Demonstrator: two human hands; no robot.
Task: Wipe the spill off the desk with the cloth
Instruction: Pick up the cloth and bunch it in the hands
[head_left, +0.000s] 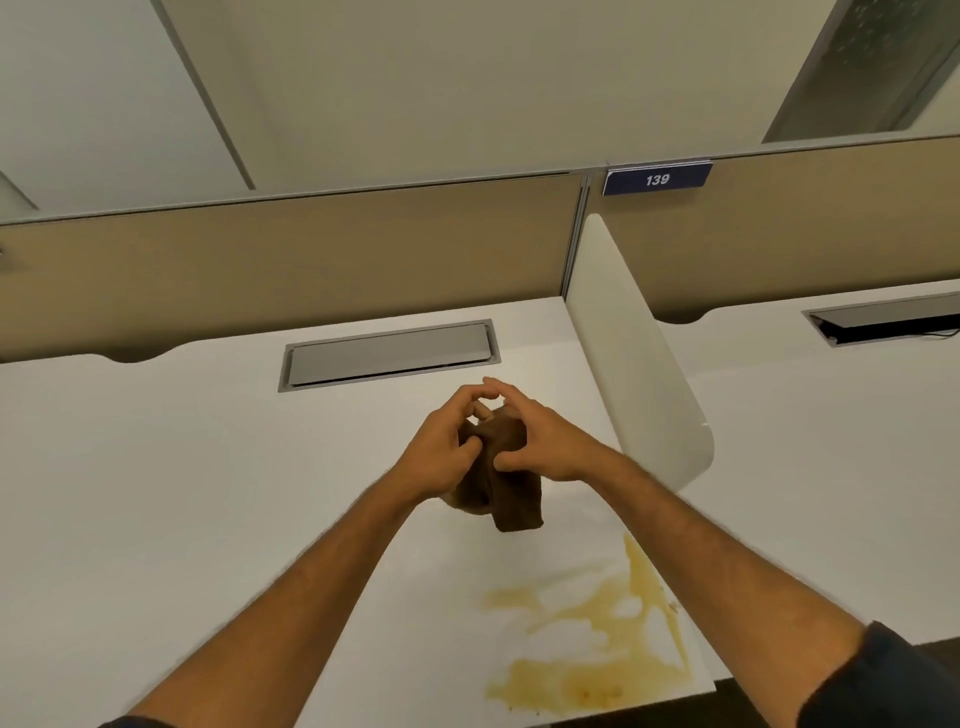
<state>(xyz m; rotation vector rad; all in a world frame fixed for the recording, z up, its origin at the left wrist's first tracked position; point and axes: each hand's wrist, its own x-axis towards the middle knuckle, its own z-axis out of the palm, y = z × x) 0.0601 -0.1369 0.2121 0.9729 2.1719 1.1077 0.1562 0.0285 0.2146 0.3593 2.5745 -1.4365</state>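
Currently both hands bunch the brown cloth (498, 483) above the table (156, 493), clear of the surface. Left hand (441, 457) grip: fingers curled round the cloth's upper folds. Right hand (540, 441) grip: thumb and fingers pinching the same bundle from the other side. Yellowish spill (587, 639) lies nearer the body, spreading to the table's right front edge, well short of the divider panel (634, 364). Advice: fold a flat pad, start at the spill's outer rim, and draw inward, away from the edge, so nothing drips off.
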